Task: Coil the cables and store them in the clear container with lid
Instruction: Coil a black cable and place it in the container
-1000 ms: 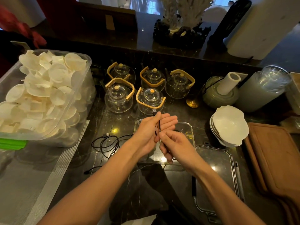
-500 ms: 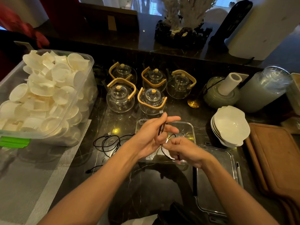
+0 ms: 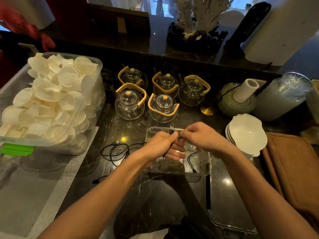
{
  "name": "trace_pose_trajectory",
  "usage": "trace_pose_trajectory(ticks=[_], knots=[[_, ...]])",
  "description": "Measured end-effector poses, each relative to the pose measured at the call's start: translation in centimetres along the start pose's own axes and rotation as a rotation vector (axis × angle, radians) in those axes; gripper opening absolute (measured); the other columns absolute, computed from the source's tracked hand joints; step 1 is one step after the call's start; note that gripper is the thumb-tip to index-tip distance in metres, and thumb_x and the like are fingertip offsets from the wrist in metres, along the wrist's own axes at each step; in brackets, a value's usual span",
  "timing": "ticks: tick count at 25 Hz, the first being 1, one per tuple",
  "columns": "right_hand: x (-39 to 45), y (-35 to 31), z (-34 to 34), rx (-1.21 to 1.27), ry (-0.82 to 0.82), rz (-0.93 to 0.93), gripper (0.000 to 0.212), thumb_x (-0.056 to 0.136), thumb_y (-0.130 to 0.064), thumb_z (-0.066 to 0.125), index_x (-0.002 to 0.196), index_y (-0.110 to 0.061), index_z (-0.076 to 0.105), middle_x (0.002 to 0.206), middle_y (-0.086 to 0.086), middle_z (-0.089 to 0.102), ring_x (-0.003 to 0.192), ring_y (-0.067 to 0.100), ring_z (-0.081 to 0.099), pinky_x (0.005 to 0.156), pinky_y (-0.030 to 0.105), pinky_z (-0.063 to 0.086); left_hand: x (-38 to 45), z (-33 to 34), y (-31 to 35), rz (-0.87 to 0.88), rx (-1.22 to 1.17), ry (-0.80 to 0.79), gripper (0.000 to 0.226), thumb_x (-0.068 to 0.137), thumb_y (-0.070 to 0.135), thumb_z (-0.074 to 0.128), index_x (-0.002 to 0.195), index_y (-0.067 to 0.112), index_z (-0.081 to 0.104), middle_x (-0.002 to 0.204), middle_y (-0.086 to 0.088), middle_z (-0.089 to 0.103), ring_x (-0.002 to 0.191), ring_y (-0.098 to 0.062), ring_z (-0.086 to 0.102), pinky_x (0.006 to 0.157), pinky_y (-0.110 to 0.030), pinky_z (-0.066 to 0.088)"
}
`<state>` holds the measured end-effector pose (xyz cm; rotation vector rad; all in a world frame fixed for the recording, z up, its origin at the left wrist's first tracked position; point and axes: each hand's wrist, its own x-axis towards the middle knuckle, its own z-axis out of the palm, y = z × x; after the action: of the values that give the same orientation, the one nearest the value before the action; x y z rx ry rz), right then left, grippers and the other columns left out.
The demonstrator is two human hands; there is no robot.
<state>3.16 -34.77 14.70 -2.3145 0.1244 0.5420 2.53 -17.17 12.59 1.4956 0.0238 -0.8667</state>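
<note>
My left hand (image 3: 161, 146) grips a thin black cable (image 3: 191, 160) above the clear container (image 3: 205, 171), with the plug end sticking up past my thumb. My right hand (image 3: 201, 136) pinches the same cable just right of the left thumb. The cable's free end hangs down into the container. A second black cable (image 3: 115, 150) lies in loose loops on the dark counter to the left of the container. The clear lid (image 3: 229, 200) lies flat to the right and nearer me.
A large plastic bin of white cups (image 3: 50, 104) stands at the left. Several glass teapots (image 3: 164, 107) stand behind the container. Stacked white bowls (image 3: 246, 133) and a wooden board (image 3: 293, 166) lie on the right. A jar with a paper roll (image 3: 238, 99) stands at the back right.
My left hand has turned and closed around the cable. My right hand has risen from below to beside the left thumb, carrying the cable up. The loose end now dangles in the container.
</note>
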Motion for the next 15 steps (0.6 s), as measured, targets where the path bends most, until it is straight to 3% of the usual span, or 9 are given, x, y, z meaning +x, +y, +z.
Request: trace_pose_trajectory(ticks=[2,4,8,9,11,13,15], knots=[[-1.0,-0.7,0.8,-0.073,0.098,-0.048,0.029,0.098,-0.031,0.057,0.082,-0.01,0.068,0.066,0.002,0.062,0.06,0.016,0.054,0.058,0.035,0.044,0.5,0.4,0.1,0.026,-0.08,0.059,0.047,0.109,0.034,0.04,0.114,-0.004,0.068,0.107,-0.02,0.075,0.093,-0.024,0.076,0.083,-0.032,0.062],[-2.3,-1.4,1.9,0.101,0.146,-0.07,0.023,0.102,-0.028,0.055,0.085,-0.015,0.064,0.072,0.001,0.068,0.061,0.014,0.06,0.059,0.037,0.05,0.9,0.7,0.3,0.056,-0.207,0.067,0.046,0.109,0.032,0.041,0.119,-0.006,0.065,0.106,-0.021,0.073,0.096,-0.022,0.072,0.087,-0.031,0.059],[-4.6,-0.6,4.5,0.441,0.061,-0.171,0.028,0.107,-0.019,0.045,0.091,-0.003,0.062,0.059,0.001,0.056,0.047,0.016,0.051,0.05,0.032,0.047,1.2,1.0,0.8,0.118,-0.405,0.089,0.041,0.11,0.032,0.037,0.135,0.003,0.051,0.114,-0.014,0.075,0.11,-0.022,0.071,0.1,-0.033,0.053],[-5.0,0.1,5.2,0.457,0.013,-0.188,0.031,0.108,-0.021,0.045,0.09,-0.003,0.063,0.057,0.001,0.053,0.045,0.016,0.048,0.048,0.03,0.045,1.1,0.9,1.0,0.14,-0.47,0.106,0.04,0.11,0.029,0.036,0.135,0.001,0.049,0.109,-0.013,0.077,0.103,-0.021,0.074,0.094,-0.031,0.057],[-5.5,1.7,6.6,0.511,-0.091,-0.168,0.044,0.107,-0.036,0.048,0.079,-0.006,0.062,0.053,0.004,0.046,0.043,0.015,0.043,0.045,0.028,0.043,1.1,0.6,1.4,0.175,-0.56,0.129,0.042,0.11,0.026,0.038,0.135,-0.005,0.051,0.091,-0.006,0.078,0.074,-0.012,0.075,0.066,-0.02,0.059],[-5.4,3.1,7.2,0.638,-0.141,-0.057,0.052,0.101,-0.049,0.054,0.062,-0.015,0.056,0.05,0.004,0.039,0.042,0.016,0.038,0.049,0.029,0.044,0.9,0.4,1.6,0.167,-0.611,0.108,0.043,0.109,0.024,0.041,0.136,-0.008,0.053,0.069,0.003,0.066,0.043,-0.002,0.053,0.041,-0.013,0.04],[-4.6,4.2,7.0,0.752,-0.144,0.024,0.051,0.095,-0.048,0.062,0.052,-0.023,0.051,0.047,0.001,0.035,0.043,0.016,0.036,0.057,0.031,0.048,0.6,0.1,2.0,0.13,-0.673,-0.002,0.045,0.108,0.022,0.039,0.137,-0.01,0.051,0.056,0.007,0.05,0.032,-0.002,0.035,0.033,-0.013,0.025]])
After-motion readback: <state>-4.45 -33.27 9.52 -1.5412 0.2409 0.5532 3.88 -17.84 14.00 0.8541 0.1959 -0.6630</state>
